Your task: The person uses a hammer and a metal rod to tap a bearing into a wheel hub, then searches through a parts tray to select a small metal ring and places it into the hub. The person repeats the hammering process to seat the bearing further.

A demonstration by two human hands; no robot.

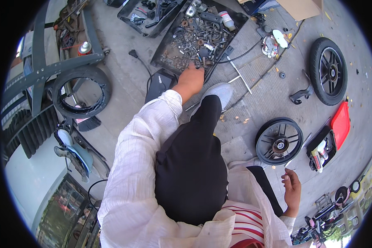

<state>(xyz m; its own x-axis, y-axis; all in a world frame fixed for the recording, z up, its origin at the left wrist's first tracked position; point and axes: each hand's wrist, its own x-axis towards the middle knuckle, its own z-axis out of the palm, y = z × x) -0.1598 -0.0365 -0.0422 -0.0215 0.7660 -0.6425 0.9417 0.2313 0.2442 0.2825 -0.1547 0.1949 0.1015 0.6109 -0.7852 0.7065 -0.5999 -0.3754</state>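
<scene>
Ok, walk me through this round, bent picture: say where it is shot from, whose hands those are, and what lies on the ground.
A wide fisheye camera on a person's head looks down, so straight edges curve. The left hand, in a white sleeve, reaches into a black tray of nuts, bolts and metal scraps on the pavement. The right hand hangs open and empty beside the body. Nearby lie two small black wheels, one close to the right hand and one farther off, an open red case and a loose tyre.
</scene>
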